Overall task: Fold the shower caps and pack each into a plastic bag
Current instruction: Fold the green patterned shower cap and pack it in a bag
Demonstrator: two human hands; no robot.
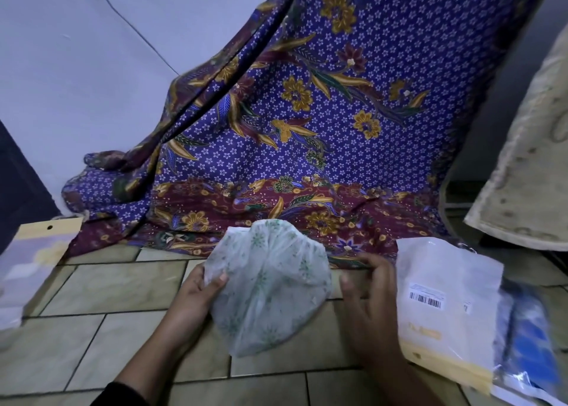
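A translucent white shower cap [267, 285] with a green flower print hangs folded into a rough half-round shape over the tiled floor. My left hand [196, 292] pinches its left edge, thumb on top. My right hand [368, 298] is at the cap's right edge; its fingers curl toward the rim, and whether they grip it is hard to tell. A white plastic bag [445, 307] with a barcode label and a yellow strip lies flat just right of my right hand.
A purple and maroon floral cloth [322, 113] drapes down the wall onto the floor behind the cap. Another packet [30, 261] with a hang hole lies at the left. Blue packaged items [528, 344] lie beyond the white bag. A beige mat [528, 166] leans at the right.
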